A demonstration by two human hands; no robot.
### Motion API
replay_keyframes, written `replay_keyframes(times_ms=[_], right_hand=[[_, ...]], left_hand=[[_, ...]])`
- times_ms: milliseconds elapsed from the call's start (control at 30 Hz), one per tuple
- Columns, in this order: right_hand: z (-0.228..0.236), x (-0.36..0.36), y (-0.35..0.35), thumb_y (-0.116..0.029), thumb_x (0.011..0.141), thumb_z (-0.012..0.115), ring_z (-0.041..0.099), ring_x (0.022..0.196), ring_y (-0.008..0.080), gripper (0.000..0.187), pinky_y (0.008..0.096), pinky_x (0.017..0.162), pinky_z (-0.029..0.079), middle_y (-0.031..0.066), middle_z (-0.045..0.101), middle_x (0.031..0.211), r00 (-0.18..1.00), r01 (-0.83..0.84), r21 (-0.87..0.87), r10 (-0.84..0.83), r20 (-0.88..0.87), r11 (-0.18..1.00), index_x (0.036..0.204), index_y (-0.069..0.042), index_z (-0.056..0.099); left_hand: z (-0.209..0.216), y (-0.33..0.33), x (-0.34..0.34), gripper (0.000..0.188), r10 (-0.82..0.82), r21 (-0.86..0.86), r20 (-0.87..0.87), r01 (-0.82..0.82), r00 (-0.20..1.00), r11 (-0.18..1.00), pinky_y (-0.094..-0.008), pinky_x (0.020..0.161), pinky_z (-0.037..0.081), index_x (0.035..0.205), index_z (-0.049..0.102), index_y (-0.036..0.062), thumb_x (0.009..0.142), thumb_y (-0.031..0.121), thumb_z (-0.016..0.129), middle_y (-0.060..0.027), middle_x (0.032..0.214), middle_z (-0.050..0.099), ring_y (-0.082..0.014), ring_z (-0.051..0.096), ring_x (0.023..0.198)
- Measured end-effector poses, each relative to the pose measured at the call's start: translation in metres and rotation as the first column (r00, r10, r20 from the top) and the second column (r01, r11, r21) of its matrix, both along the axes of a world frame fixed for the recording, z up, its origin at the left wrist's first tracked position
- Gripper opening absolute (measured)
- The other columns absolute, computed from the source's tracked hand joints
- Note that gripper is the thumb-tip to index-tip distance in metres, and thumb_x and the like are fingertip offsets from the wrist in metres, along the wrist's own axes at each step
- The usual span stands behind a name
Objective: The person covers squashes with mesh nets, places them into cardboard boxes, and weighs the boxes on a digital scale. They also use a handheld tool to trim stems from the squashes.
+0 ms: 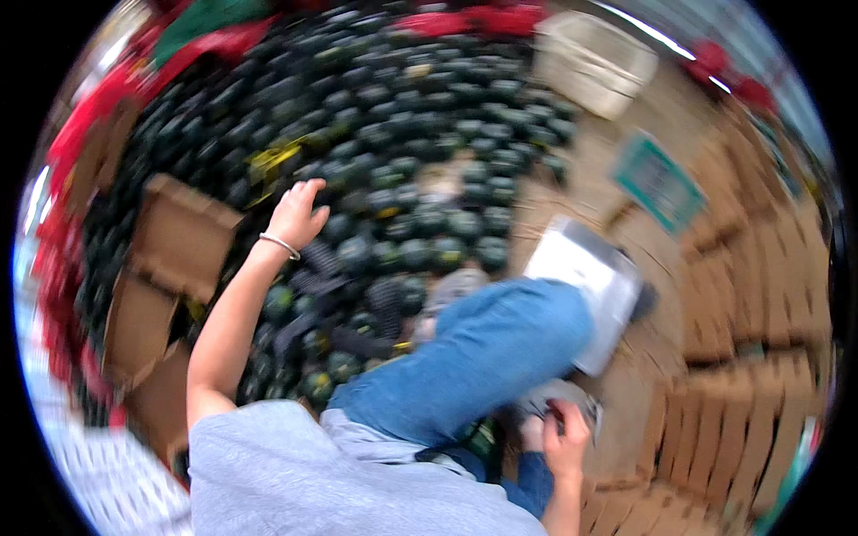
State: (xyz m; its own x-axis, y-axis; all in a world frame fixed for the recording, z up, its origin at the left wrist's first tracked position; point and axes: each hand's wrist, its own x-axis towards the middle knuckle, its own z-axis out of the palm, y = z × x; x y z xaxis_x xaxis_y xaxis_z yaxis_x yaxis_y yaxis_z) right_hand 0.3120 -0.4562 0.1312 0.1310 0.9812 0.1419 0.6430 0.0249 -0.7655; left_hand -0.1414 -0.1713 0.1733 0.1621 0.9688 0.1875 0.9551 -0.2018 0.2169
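My left hand (298, 213) reaches out over a wide spread of dark green round fruits that look like watermelons (357, 255). Its fingers are apart with nothing in them, and a pale bracelet (281, 245) circles the wrist. Beside and below it lie several dark grey, net-like pieces (313, 284), blurred by motion. My right hand (565, 439) is low beside my leg, near a grey shoe (563, 393). Its fingers are closed around a small dark thing, too blurred to name.
Open cardboard boxes (138, 326) stand at the left, above a white slatted basket (112, 482). A pale flat-topped box (572, 259) lies beyond my knee, with a teal-framed sign (660, 181) behind it. Stacked cardboard cartons (742, 420) line the right. A white tub (594, 62) stands far back.
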Motion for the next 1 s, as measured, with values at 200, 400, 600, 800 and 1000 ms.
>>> replay_keyframes(times_ms=[200,400,600,800,1000], right_hand=[[-0.039,-0.022,0.020,0.002,0.076,0.057,0.059,0.076,0.0335,0.021,0.0378,0.068,0.048,0.0182,0.058,0.087,0.911,-0.362,-0.337,0.406,0.068,0.869,0.096,0.001,0.056],[-0.016,0.011,0.022,0.001,0.076,0.055,0.059,0.083,0.0339,0.030,0.0388,0.074,0.049,0.0194,0.058,0.095,0.928,-0.138,-0.496,0.287,0.239,0.857,0.106,0.003,0.055],[0.003,0.017,0.024,0.001,0.077,0.055,0.061,0.081,0.0320,0.031,0.0379,0.074,0.049,0.0192,0.060,0.097,0.931,0.081,-0.624,0.165,0.326,0.777,0.108,0.003,0.056],[-0.034,0.004,0.073,-0.007,0.078,0.060,0.058,0.094,0.0348,0.030,0.0408,0.082,0.047,0.0179,0.061,0.102,0.885,-0.035,-0.694,0.345,0.313,0.719,0.107,-0.001,0.058],[0.026,-0.099,0.218,0.001,0.071,0.063,0.053,0.103,0.0355,0.037,0.0453,0.091,0.044,0.0143,0.057,0.114,0.775,-0.336,-0.060,0.312,0.550,0.940,0.107,-0.003,0.058]], left_hand=[[-0.074,-0.227,-0.234,0.054,0.715,0.071,-0.170,-0.715,0.678,0.695,-0.0458,0.097,0.040,0.124,0.049,0.0043,0.076,0.022,0.065,-0.0221,0.123,0.048,-0.0394,0.046,0.113],[-0.139,-0.165,-0.346,0.070,0.923,0.013,0.223,-0.948,0.312,0.317,-0.0438,0.095,0.043,0.117,0.054,-0.0075,0.074,0.046,0.067,-0.0305,0.116,0.057,-0.0398,0.056,0.110],[-0.204,-0.004,-0.379,0.087,0.871,-0.381,0.488,-0.913,-0.067,0.143,-0.0415,0.093,0.044,0.113,0.054,-0.0137,0.062,0.053,0.077,-0.0237,0.117,0.060,-0.0344,0.058,0.108],[-0.210,0.005,-0.462,0.054,0.943,-0.165,0.285,-0.961,0.171,0.223,-0.0386,0.074,0.049,0.090,0.063,-0.0130,0.071,0.036,0.072,-0.0217,0.089,0.067,-0.0312,0.064,0.077],[-0.113,-0.032,-0.197,0.028,0.357,-0.024,0.375,-0.376,0.856,0.926,-0.0404,0.075,0.049,0.099,0.058,-0.0075,0.083,0.016,0.064,-0.0217,0.101,0.064,-0.0343,0.062,0.088]])
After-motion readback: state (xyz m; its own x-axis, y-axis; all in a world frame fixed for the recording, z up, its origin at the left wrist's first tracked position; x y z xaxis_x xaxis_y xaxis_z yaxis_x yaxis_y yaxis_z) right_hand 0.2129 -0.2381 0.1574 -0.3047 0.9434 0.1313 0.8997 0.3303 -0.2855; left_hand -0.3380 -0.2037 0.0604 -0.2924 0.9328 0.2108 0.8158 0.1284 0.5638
